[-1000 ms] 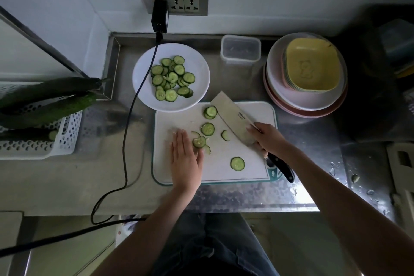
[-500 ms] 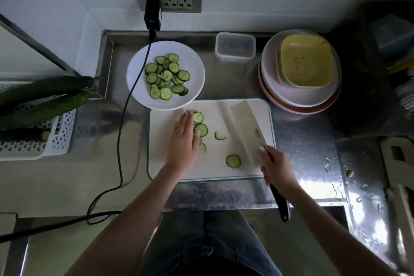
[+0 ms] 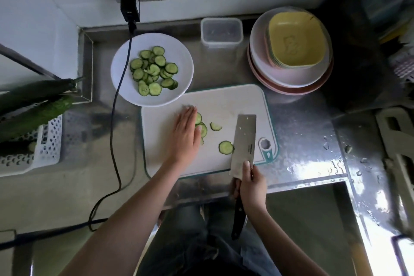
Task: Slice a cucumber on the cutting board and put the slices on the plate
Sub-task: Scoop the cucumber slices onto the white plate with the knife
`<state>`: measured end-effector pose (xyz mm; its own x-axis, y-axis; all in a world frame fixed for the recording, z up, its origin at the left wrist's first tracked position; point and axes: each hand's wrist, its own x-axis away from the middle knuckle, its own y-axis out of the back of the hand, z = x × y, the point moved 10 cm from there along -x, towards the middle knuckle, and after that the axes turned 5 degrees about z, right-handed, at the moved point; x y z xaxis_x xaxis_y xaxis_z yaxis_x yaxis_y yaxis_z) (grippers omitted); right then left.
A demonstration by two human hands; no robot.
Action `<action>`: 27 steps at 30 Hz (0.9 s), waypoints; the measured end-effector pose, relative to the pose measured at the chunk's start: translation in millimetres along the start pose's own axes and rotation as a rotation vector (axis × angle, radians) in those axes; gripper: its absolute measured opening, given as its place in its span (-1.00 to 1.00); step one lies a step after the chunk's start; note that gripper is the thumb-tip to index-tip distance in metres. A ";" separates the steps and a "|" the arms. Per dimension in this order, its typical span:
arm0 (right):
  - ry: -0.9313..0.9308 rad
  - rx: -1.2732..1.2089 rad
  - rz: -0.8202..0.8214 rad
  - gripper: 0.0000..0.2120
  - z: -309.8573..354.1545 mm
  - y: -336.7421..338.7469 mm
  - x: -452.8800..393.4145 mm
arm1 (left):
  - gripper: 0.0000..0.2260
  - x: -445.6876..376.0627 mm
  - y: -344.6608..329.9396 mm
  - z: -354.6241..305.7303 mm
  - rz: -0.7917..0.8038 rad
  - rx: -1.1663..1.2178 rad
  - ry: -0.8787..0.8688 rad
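- Right now the left hand (image 3: 184, 135) lies flat on the cutting board (image 3: 226, 101), with its fingers straight and close together.
- Its fingertips touch a small bunch of cucumber slices (image 3: 202, 126) on the board.
- One more slice piece (image 3: 215, 126) lies just to the right of that bunch.
- A round slice (image 3: 225, 147) sits nearer, and it touches the left edge of the knife (image 3: 244, 141).
- The right hand (image 3: 252, 188) grips the knife where the blade meets the dark handle, with one finger laid along the blade.
- The wide blade lies flat over the right part of the board and points to the far side.
- The white plate (image 3: 179, 51) is just past the far left corner of the board, and a heap of cucumber slices (image 3: 154, 70) lies on it.
- A black cord (image 3: 116, 105) runs from the wall plug (image 3: 130, 4) over the left side of the plate and down the counter (image 3: 302, 123).
- Whole cucumbers (image 3: 33, 105) lie on a white basket (image 3: 50, 148) at the far left.
- A clear box (image 3: 221, 32) and a stack of bowls (image 3: 291, 51) stand at the back right.
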<state>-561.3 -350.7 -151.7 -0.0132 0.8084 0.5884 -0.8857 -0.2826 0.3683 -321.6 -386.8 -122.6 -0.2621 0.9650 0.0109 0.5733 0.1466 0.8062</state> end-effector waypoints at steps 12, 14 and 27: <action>0.155 0.112 0.066 -0.70 63.3 -79.3 8.1 | -0.52 6.0 -2.4 -14.5 -0.029 0.028 -0.095; 0.149 0.077 0.094 -0.68 66.9 -89.2 9.7 | -0.48 4.6 -3.6 -14.5 -0.020 0.007 -0.098; 0.193 -0.182 0.315 -0.66 153.9 -129.8 -22.8 | -0.54 -63.5 75.3 -12.9 -0.144 0.057 -0.144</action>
<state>-374.5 -411.9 -102.2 -0.3683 0.7838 0.5001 -0.8919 -0.4497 0.0478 -271.8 -439.8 -55.0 -0.2330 0.9537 -0.1904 0.5816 0.2936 0.7587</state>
